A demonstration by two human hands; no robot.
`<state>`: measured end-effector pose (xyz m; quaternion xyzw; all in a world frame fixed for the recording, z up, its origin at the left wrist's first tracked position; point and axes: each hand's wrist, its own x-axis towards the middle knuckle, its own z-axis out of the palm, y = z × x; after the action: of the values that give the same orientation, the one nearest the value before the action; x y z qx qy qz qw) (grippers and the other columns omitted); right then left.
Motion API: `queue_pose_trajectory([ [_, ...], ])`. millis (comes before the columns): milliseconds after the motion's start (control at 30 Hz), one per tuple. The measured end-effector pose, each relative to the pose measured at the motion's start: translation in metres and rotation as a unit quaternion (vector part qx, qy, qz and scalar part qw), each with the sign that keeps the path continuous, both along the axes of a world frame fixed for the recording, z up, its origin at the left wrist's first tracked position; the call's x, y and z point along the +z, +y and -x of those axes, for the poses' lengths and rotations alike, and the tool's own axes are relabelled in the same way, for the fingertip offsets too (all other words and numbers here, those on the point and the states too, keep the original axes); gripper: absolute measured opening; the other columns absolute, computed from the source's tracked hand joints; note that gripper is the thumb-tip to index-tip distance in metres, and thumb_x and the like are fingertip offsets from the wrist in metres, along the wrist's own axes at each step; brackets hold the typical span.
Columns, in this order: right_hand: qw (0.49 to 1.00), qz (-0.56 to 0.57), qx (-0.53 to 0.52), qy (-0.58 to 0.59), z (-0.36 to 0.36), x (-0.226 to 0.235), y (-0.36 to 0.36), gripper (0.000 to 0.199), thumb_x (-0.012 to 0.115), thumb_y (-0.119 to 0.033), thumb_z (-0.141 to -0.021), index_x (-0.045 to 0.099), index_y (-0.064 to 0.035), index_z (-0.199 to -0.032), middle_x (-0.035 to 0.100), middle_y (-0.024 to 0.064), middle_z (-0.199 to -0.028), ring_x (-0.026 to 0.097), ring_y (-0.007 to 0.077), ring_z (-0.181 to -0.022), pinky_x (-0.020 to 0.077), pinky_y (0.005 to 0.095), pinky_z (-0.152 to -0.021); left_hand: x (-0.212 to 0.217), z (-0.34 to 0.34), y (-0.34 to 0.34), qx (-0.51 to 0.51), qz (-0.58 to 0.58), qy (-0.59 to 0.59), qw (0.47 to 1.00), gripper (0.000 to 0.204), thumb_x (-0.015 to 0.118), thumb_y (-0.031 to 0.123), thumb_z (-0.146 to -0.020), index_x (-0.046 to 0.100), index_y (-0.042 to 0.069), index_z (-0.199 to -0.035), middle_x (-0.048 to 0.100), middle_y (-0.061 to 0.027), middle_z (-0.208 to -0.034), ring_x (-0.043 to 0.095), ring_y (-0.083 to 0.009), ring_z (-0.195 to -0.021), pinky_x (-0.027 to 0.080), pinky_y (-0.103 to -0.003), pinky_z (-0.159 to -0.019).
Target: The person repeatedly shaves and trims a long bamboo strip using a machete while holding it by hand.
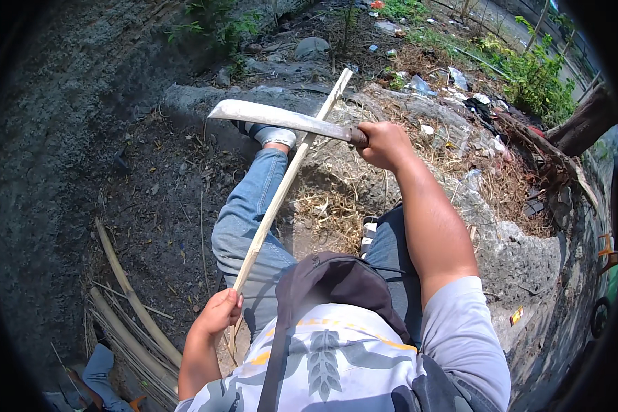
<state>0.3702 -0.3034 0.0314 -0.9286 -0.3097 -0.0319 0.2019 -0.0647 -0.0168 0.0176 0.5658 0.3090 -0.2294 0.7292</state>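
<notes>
My right hand [386, 145] is closed round the dark handle of a machete [275, 117]. Its broad, pale metal blade points left and lies across the upper part of a long, light wooden strip [281, 192]; whether the edge bites into the wood I cannot tell. Low on the left, my left hand [220, 312] grips the strip near its lower end. From there the strip slants up and to the right, passing over my left leg [254, 213] in blue jeans, its far end beyond the blade.
Several long poles [127, 285] lie at the lower left, near another person's jeans leg [101, 371]. Rough rock [515, 268] rises on the right, with dry shavings [329, 209] between my legs. Litter [458, 79] and a tree trunk [587, 123] are at the upper right.
</notes>
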Motion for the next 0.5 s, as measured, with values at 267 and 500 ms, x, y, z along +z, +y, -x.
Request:
queue_pose_trajectory([
  [267, 0.996, -0.023, -0.004, 0.09, -0.014, -0.003, -0.021, 0.017, 0.069, -0.019, -0.081, 0.072, -0.0117, -0.096, 0.073, 0.0161, -0.091, 0.07, 0.0352, -0.088, 0.0543, 0.0455, -0.078, 0.017, 0.017, 0.011, -0.006, -0.067, -0.029, 0.997, 0.042, 0.044, 0.046, -0.109, 0.054, 0.01, -0.092, 0.036, 0.008, -0.064, 0.03, -0.0052, -0.053, 0.026, -0.023, -0.049],
  [500, 0.988, 0.069, -0.098, 0.093, -0.011, -0.005, -0.022, 0.029, 0.072, -0.03, -0.08, 0.075, -0.0155, -0.105, 0.074, 0.016, -0.101, 0.07, 0.0362, -0.095, 0.0548, 0.0461, -0.087, 0.009, 0.019, 0.012, -0.034, -0.172, -0.007, 0.985, 0.039, 0.044, 0.04, -0.11, 0.055, 0.008, -0.09, 0.045, 0.0048, -0.066, 0.037, -0.0057, -0.054, 0.032, -0.023, -0.049],
])
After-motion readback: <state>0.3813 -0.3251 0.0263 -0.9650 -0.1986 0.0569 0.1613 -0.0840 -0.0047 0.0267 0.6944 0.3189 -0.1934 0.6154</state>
